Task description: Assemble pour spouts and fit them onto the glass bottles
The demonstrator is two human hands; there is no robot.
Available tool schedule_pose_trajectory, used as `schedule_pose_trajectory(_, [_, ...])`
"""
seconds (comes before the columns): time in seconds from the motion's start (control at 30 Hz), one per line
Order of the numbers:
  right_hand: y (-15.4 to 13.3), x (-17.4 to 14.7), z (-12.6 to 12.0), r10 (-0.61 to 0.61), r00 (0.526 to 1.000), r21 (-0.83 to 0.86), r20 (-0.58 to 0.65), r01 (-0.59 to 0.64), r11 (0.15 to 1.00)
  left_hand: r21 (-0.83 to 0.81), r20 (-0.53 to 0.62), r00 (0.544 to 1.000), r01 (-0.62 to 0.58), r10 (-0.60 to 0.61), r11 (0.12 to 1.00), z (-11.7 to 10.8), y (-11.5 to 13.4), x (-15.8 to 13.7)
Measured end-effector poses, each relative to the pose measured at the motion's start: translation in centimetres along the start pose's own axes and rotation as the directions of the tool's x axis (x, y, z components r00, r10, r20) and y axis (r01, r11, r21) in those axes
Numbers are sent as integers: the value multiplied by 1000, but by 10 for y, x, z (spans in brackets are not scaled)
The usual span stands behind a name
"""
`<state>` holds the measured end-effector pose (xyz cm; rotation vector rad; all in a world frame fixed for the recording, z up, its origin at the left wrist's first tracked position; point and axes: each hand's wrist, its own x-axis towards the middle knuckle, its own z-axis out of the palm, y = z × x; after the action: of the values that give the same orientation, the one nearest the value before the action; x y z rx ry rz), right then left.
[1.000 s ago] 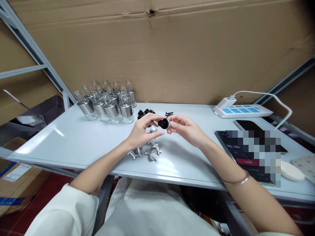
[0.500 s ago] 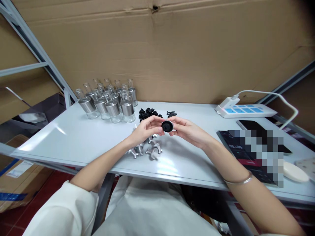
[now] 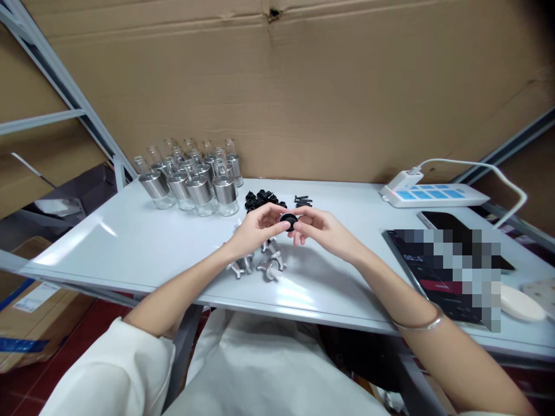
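Note:
Between both hands, above the table, is a small round black cap with a silver rim (image 3: pixel 288 221). My left hand (image 3: pixel 261 229) pinches it from the left, thumb and fingertips at its edge. From the other side my right hand (image 3: pixel 324 230) grips it, thumb on its near face and index finger at the top. Silver metal spout pieces (image 3: pixel 272 267) lie on the table below my hands, partly hidden by the left one. Just beyond the fingers is a pile of black plastic stoppers (image 3: pixel 261 199), with a few thin black pieces (image 3: pixel 303 200) beside it.
Several glass bottles with metal sleeves (image 3: pixel 200 190) stand at the back left of the white table (image 3: pixel 130 248). On the right are a power strip (image 3: pixel 437 195) with a plugged-in charger and cable, two phones (image 3: pixel 429 271), and a cream oval object (image 3: pixel 521 303). Cardboard (image 3: pixel 303 104) walls the back.
The cap has tilted and shifted slightly left in my fingers. My right thumb has come up onto its near face, and the right hand has moved a little left.

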<state>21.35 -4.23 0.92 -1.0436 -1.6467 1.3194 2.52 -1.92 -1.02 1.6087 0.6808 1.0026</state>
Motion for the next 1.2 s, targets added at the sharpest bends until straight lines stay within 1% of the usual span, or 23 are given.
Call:
schedule_pose_trajectory(0.03, [0,0,1,5,1000,9,9,-5,1000,7,3,1000,7,-7,1000,0,0,0])
schedule_pose_trajectory(0.17, [1,0,1,-18,1000,30,-16,18,999,8,9,1000,25,-25,1000,1,-1,0])
schedule_pose_trajectory(0.3, [4,0,0,-28,999,13,-30,29,999,26,14,999,40,-40,999,0,2,-1])
schedule_pose_trajectory(0.43, [7,0,-1,-69,998,14,-12,70,997,53,60,997,39,-42,998,-1,7,-3])
schedule_pose_trajectory(0.53, [6,0,0,-93,995,9,-19,94,996,42,79,997,23,-26,999,-1,9,-4])
schedule_pose_trajectory(0.67, [3,-1,1,-83,996,-4,-37,82,997,9,91,996,7,-8,1000,-1,7,-4])
schedule_pose_trajectory(0.83, [0,-1,3,-57,998,-20,-33,56,998,-1,84,996,19,-19,1000,-1,3,-3])
schedule_pose_trajectory(1.03, [2,-1,5,-30,1000,-57,2,30,998,16,97,995,-1,-1,1000,0,3,-3])
schedule_pose_trajectory(1.1, [2,-2,6,-50,999,-92,-1,50,995,34,112,994,-6,2,999,0,3,-3])
schedule_pose_trajectory(1.2, [3,-2,9,-102,994,-162,-38,94,982,69,132,991,-29,20,997,0,3,-5])
